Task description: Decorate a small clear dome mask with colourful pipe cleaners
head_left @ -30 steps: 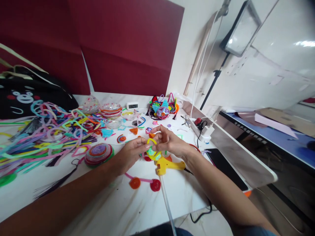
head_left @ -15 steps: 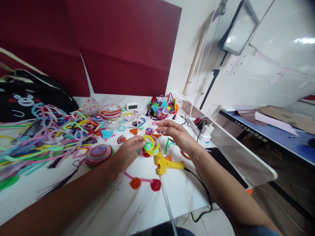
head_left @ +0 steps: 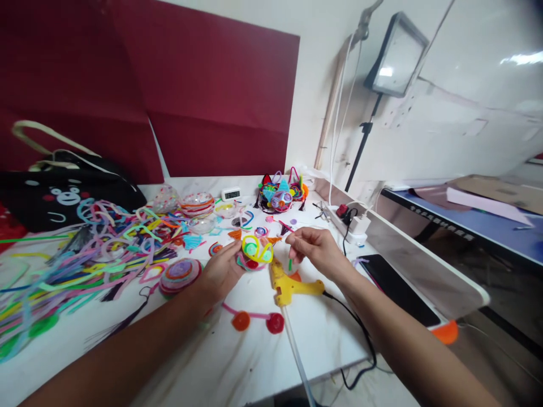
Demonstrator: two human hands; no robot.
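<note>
My left hand [head_left: 220, 274] grips a small pipe-cleaner craft piece [head_left: 254, 251], a round shape with yellow loops over green and pink parts, held just above the white table [head_left: 190, 350]. My right hand [head_left: 316, 249] hovers to its right with fingers pinched on a thin pink pipe-cleaner bit [head_left: 285, 226]. Below and between the hands lies a yellow glue gun [head_left: 291, 285] with its black cord [head_left: 360, 345] running off the table's front edge.
A heap of coloured pipe cleaners [head_left: 85, 249] covers the left of the table. A coiled disc [head_left: 180, 274], an orange-and-red pom piece [head_left: 257, 321], a finished craft [head_left: 280, 192], a timer [head_left: 231, 194], a power strip [head_left: 352, 223], a black bag [head_left: 63, 192] and a phone [head_left: 394, 285] are around.
My right hand let go of the craft piece, reached toward the back of the table and came back pinching a thin pink bit. My left hand kept the craft piece.
</note>
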